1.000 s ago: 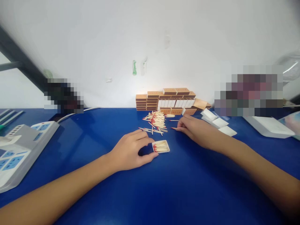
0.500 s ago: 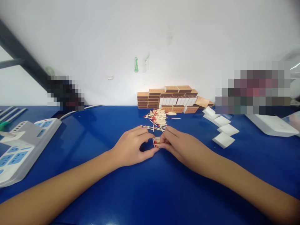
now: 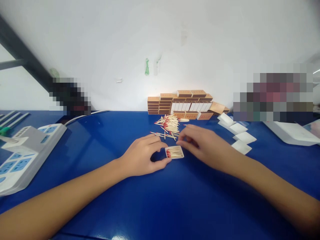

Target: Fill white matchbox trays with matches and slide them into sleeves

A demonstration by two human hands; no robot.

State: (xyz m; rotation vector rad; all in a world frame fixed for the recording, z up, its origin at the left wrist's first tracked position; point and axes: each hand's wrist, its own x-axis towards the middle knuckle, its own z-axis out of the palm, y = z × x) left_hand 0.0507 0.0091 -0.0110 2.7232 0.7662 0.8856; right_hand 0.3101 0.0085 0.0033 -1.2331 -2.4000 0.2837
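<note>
A small white matchbox tray (image 3: 182, 156) lies on the blue table, with red-tipped matches (image 3: 174, 152) inside, heads toward the left. My left hand (image 3: 145, 156) grips the tray's left end between thumb and fingers. Just above and right of the tray, my right hand (image 3: 203, 145) is off it, its thumb and fingers curled near each other with a gap between them; no match shows there. Beyond the tray spreads a loose heap of matches (image 3: 170, 124), several of them scattered toward my left hand.
Matchboxes (image 3: 185, 105) are stacked against the wall. At the right lie several white trays (image 3: 239, 127) and a larger white object (image 3: 291, 133). A power strip (image 3: 32, 156) with a cable stands at the left on the blue table (image 3: 150, 203).
My right hand has let go of the matches in the tray and moved up and right. The whole tray now shows. My left hand stays at its left end.
</note>
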